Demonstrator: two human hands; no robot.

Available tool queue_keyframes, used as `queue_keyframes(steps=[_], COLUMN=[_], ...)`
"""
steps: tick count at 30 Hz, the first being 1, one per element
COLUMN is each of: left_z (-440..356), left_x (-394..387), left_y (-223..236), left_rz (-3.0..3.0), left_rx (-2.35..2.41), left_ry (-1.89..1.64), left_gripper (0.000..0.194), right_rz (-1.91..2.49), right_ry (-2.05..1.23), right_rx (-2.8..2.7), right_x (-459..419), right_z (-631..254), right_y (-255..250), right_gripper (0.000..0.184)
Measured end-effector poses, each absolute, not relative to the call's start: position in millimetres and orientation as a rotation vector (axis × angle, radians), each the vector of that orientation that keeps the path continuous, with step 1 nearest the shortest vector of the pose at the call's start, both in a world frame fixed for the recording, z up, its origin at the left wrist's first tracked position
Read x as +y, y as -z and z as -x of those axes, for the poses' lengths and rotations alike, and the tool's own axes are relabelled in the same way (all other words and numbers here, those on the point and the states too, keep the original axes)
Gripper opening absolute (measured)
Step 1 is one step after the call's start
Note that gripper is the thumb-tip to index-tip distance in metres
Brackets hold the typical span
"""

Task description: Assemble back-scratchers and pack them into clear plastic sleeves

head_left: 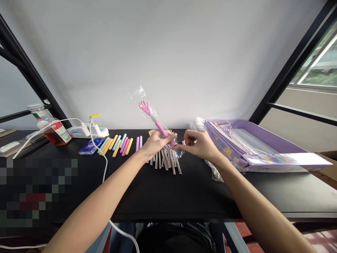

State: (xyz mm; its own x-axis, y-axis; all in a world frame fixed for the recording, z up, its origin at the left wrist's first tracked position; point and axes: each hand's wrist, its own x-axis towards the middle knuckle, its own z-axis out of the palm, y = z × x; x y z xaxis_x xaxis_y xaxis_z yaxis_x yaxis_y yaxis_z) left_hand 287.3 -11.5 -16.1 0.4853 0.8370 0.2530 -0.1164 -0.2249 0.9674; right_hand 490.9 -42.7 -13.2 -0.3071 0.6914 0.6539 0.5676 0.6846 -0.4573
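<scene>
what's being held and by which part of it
The left hand holds the wrapped pink scratcher by its handle; whether the right hand holds anything is unclear.

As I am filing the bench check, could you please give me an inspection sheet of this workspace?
Surface: black tabletop, things set mostly toward its back.
Job's things: pink scratcher in clear wrapper; metal rods beneath; colored sticks to the left.
Clutter: bottle, blue packet, purple box, loose plastic; pixelated area at left cannot be read.
Hands: left hand grips the scratcher's handle; right hand at its lower end, exact hold unclear.
Cables: white cables at power strip, one crossing the tabletop.
Surroundings: pale wall behind, black frame, window at right.
</scene>
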Motion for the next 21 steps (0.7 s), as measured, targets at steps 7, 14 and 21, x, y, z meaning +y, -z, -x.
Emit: queue_keyframes(steps=[7,14,21], left_z=[-296,-289,-286], left_x=[-20,-16,-23], left_y=[23,17,8], left_rz=[-1.383,-1.52,-1.368], left_rx=[0.626,0.604,0.605], left_ry=[-0.865,-0.923,-0.864], left_gripper=[0.046,0.036,0.034], right_rz=[0.974,0.886,0.779], right_ry=[-0.103,-0.879,-1.088], right_rx=[-2.013,-1.968,-2.126], right_x=[-43,-52,-50], right_z=[-488,-498,-508], right_y=[13,-6,-8], right_gripper=[0.048,0.031,0.03])
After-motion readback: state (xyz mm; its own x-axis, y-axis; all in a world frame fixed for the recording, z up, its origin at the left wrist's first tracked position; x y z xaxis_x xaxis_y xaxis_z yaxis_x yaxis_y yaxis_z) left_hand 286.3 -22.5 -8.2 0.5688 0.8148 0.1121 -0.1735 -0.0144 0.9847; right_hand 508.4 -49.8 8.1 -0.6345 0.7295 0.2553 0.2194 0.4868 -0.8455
